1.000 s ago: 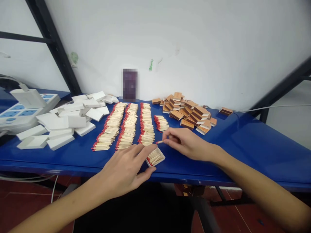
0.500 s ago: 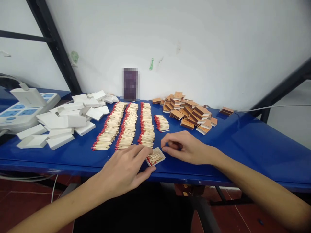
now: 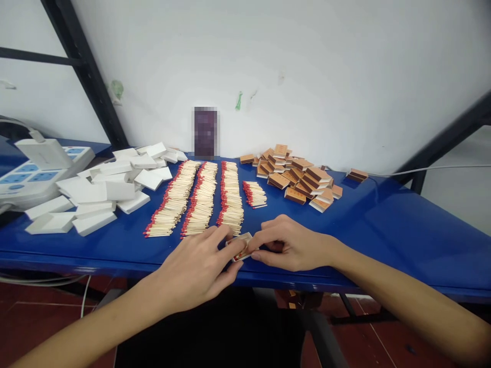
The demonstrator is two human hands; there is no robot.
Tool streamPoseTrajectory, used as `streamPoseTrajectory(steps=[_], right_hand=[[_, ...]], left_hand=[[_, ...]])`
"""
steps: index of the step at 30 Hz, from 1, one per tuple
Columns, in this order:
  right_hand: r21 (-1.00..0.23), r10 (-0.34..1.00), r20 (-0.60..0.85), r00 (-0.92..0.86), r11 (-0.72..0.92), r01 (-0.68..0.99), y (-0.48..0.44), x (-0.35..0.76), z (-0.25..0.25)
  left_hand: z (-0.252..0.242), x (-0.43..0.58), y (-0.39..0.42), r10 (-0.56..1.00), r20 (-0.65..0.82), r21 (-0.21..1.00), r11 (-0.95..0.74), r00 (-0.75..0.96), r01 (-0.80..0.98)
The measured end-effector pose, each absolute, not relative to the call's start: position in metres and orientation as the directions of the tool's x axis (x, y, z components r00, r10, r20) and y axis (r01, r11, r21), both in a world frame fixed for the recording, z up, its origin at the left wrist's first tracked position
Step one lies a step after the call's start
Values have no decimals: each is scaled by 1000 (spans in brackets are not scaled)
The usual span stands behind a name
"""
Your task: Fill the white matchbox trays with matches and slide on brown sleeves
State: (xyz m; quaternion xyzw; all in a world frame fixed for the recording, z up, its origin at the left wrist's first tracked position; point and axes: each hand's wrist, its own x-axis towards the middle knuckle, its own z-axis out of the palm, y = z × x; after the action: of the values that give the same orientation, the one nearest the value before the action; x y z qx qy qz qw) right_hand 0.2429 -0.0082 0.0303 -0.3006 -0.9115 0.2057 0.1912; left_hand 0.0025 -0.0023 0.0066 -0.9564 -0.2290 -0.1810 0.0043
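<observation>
A small white matchbox tray (image 3: 241,247) holding red-tipped matches lies near the front edge of the blue table (image 3: 383,230). My left hand (image 3: 199,268) pinches its left end between forefinger and thumb. My right hand (image 3: 291,243) grips its right end with fingers curled and touches the tray. Behind the tray lie three long rows of matches (image 3: 203,199) and a short row of matches (image 3: 255,194).
A heap of white inner trays (image 3: 99,191) covers the left of the table. A pile of brown matchbox sleeves (image 3: 299,179) sits at the back right. A white power strip (image 3: 34,171) lies far left. A blurred dark object (image 3: 205,132) stands against the wall.
My right hand carried a single match from beside the rows down to the tray, and now it grips the tray's right end. My left hand stayed on the tray.
</observation>
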Motion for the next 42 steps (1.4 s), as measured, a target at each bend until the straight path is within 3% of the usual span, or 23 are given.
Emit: streamPoseTrajectory(steps=[7, 13, 20, 27, 30, 34, 38, 42], right_hand=[[-495, 668, 276, -692, 715, 493, -6, 245, 29], [-559, 702, 156, -695, 643, 524, -5, 240, 32], [-503, 691, 248, -679, 691, 519, -4, 241, 30], [-501, 647, 275, -711, 728, 468, -8, 242, 33], [-438, 672, 355, -650, 734, 520, -5, 245, 31], [-284, 763, 482, -431, 601, 747, 10, 260, 25], [-168, 847, 401, -349, 443, 881, 28, 276, 19], [-175, 889, 314, -334, 400, 899, 36, 280, 16]], left_hand=[[7, 2, -1, 443, 368, 154, -896, 818, 416], [4, 1, -1, 435, 396, 195, -900, 808, 389], [2, 0, 1, 400, 393, 145, -916, 828, 374], [4, 1, -1, 425, 391, 200, -905, 817, 375], [4, 2, 0, 409, 397, 168, -913, 822, 373], [5, 1, 1, 386, 377, 122, -922, 842, 368], [4, -1, 1, 374, 382, 110, -926, 845, 361], [4, 0, -1, 391, 392, 120, -919, 833, 375]])
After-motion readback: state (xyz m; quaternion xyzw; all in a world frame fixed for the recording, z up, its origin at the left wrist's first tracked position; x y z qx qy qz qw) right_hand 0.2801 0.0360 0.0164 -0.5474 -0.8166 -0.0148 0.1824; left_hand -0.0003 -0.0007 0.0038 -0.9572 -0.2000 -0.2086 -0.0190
